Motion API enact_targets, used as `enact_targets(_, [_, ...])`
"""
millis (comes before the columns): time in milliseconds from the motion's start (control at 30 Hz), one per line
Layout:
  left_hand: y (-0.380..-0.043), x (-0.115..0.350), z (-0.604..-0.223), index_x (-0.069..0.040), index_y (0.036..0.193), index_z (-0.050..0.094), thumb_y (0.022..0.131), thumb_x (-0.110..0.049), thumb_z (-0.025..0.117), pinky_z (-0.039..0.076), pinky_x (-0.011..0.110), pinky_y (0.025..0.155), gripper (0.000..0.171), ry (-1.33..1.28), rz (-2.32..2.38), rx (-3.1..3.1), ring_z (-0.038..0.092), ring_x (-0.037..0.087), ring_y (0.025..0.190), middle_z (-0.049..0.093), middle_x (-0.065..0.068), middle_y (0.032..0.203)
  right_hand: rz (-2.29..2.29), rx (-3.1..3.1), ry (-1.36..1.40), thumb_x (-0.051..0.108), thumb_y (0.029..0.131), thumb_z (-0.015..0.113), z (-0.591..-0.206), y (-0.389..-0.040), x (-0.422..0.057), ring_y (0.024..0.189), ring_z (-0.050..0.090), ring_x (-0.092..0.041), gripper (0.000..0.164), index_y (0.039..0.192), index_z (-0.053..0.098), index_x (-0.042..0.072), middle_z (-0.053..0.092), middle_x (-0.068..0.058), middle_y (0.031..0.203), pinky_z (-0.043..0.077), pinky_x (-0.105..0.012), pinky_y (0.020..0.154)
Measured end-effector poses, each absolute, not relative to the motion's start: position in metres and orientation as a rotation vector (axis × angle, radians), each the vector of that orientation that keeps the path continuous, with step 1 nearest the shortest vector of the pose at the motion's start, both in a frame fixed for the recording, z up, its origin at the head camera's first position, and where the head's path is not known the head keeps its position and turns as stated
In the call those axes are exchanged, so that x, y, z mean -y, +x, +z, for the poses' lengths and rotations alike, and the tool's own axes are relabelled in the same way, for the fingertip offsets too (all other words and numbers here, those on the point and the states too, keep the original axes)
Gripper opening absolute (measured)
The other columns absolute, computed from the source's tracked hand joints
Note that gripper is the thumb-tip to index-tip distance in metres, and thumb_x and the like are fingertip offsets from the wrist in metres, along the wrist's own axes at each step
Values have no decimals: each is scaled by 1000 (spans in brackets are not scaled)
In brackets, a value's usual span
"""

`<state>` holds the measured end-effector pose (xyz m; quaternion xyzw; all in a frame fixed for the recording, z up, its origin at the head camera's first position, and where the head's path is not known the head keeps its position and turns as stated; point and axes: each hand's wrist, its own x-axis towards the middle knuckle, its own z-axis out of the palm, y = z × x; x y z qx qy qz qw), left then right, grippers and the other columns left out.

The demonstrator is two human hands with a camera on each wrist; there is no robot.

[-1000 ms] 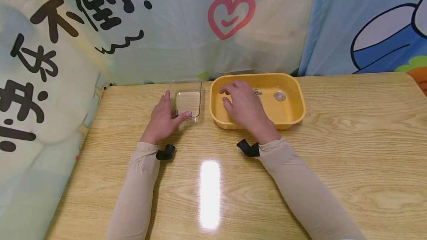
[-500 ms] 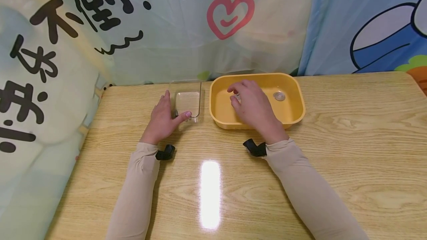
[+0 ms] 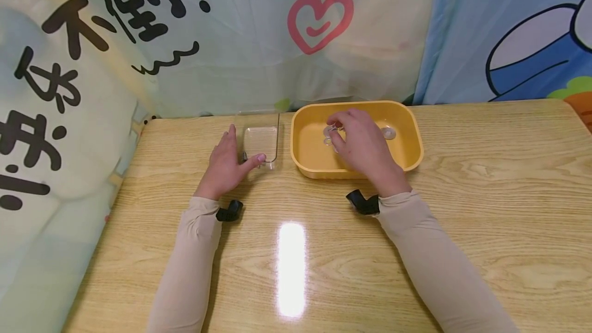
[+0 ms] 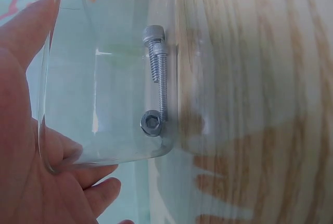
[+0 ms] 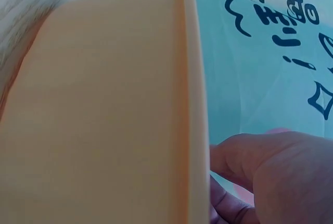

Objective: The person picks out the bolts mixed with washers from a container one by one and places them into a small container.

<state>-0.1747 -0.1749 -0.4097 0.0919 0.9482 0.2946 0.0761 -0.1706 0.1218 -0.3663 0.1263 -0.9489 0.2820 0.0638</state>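
Observation:
A small clear plastic box [image 3: 261, 140] stands at the back of the table. My left hand [image 3: 225, 164] rests against it, fingers straight along its left side and thumb across its front edge. Inside, in the left wrist view, lie several socket-head screws [image 4: 162, 86]. My right hand [image 3: 363, 140] reaches into the yellow tray [image 3: 305, 168] with bent fingers. Shiny metal shows right at its fingertips; I cannot tell whether they pinch it. Round flat washers [image 3: 327, 141] lie by those fingertips, and another washer [image 3: 388, 133] lies to the right of the hand. The right wrist view shows mostly the tray's outer wall [image 5: 114, 104].
The wood-grain table [image 3: 499, 184] extends in front of and to the right of the tray. A printed cloth [image 3: 231, 76] hangs close behind the box and tray. A black wrist camera [image 3: 363, 203] sits by the right sleeve, above the table in front of the tray.
My right hand has moved rightward inside the tray, uncovering washers on its left and covering the screws seen there earlier. The left hand and the clear box have stayed still.

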Motion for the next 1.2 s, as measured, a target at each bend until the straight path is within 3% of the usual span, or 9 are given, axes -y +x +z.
enact_targets(367, [-176, 175, -410, 3, 159, -1, 98, -56, 58, 10, 54, 122, 104, 282, 876, -2848, 6, 36, 153, 6, 23, 166, 836, 2914, 322, 11, 97, 64, -371, -179, -135, 112, 54, -36, 25, 119, 67, -1, 63, -19, 115, 42, -50, 101])
enact_targets(700, [-176, 175, -409, 2, 159, -2, 98, -56, 57, 8, 54, 122, 104, 277, 873, -2845, 4, 35, 154, 4, 21, 166, 843, 2957, 275, 12, 98, 63, -375, -183, -143, 112, 54, -37, 31, 126, 65, 0, 61, -22, 121, 44, -53, 97])
enact_targets(1200, [-176, 175, -409, 4, 159, -1, 98, -56, 58, 10, 53, 122, 104, 284, 870, -2845, 5, 35, 153, 5, 22, 166, 803, 3028, 276, 9, 97, 61, -385, -190, -154, 121, 48, -42, 35, 129, 61, -3, 57, -26, 127, 37, -55, 106])
